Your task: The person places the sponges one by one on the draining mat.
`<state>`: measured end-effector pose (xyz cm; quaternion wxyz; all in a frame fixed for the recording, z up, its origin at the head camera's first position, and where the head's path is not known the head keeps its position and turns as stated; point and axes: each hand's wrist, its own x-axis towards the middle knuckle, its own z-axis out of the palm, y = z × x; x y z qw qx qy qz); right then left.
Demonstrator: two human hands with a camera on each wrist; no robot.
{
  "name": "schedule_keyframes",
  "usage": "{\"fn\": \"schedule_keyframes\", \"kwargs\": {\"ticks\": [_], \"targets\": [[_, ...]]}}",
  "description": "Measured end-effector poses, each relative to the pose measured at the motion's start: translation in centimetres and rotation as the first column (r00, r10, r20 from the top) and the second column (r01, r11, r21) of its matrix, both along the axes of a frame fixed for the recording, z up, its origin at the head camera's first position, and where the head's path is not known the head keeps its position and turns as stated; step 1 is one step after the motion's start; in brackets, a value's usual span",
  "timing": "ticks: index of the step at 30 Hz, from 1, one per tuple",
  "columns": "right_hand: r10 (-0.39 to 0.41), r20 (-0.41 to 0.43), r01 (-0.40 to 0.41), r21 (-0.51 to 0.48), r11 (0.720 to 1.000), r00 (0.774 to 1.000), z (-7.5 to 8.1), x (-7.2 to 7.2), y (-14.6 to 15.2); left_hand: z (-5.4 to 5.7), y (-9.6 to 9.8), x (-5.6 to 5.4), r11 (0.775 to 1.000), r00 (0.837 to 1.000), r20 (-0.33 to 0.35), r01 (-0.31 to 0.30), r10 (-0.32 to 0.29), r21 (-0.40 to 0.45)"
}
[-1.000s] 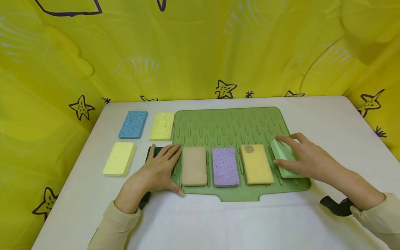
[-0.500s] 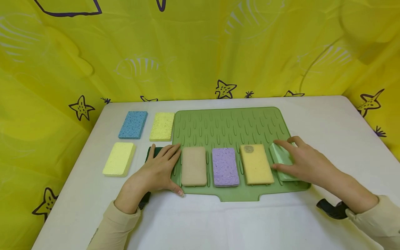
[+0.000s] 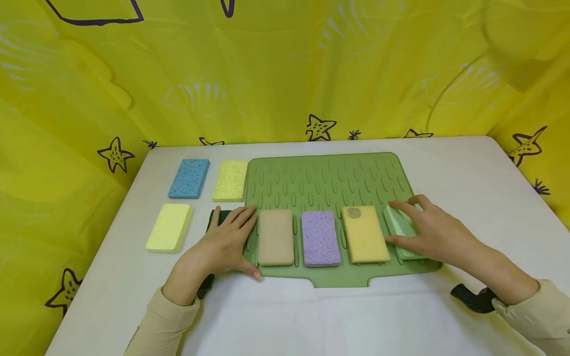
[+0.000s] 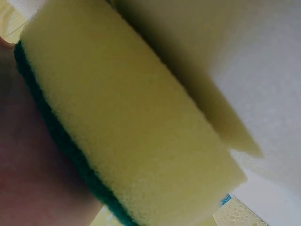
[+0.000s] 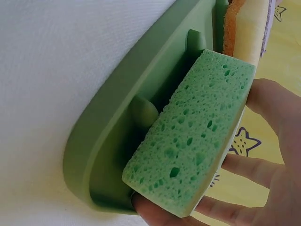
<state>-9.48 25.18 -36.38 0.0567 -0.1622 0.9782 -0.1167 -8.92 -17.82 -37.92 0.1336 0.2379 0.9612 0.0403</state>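
In the head view, my right hand (image 3: 441,230) pinches a light green sponge (image 3: 402,225) between thumb and fingers at the right end of a ribbed green drying mat (image 3: 327,180). Up close in the right wrist view, the porous sponge (image 5: 188,136) lies within the mat's raised rim, a fingertip at its near end. My left hand (image 3: 222,249) rests with fingers spread over a sponge with a dark green scouring layer (image 3: 216,218), left of the mat. The left wrist view shows that sponge's thick yellow foam (image 4: 122,108). The hand hides most of its top.
Along the mat's front lie a beige sponge (image 3: 276,237), a purple sponge (image 3: 321,239) and a yellow sponge with a grey spot (image 3: 366,237). On the white table stand a blue sponge (image 3: 189,178), a speckled yellow sponge (image 3: 230,181) and a pale yellow sponge (image 3: 169,227).
My right hand has shifted slightly toward me and left with the light green sponge, which now sits a little nearer the mat's front. The left hand has stayed in place.
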Motion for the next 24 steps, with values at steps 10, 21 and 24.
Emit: {"fn": "schedule_keyframes", "kwargs": {"ticks": [10, 21, 24], "targets": [[-0.001, 0.091, 0.005, -0.044, 0.999, 0.996, 0.6, -0.2, 0.5, 0.0, 0.1, 0.0, 1.000, 1.000, -0.006, 0.004, -0.004, -0.002], [-0.069, 0.148, 0.091, -0.150, 0.985, 0.986, 1.8, -2.6, 3.0, -0.1, 0.2, 0.0, 1.000, 1.000, 0.002, -0.003, 0.003, -0.005], [-0.071, 0.123, 0.091, -0.161, 0.983, 0.990, 1.6, -3.6, 3.9, 0.0, 0.1, 0.0, 1.000, 1.000, 0.000, -0.003, 0.003, -0.003]]}}
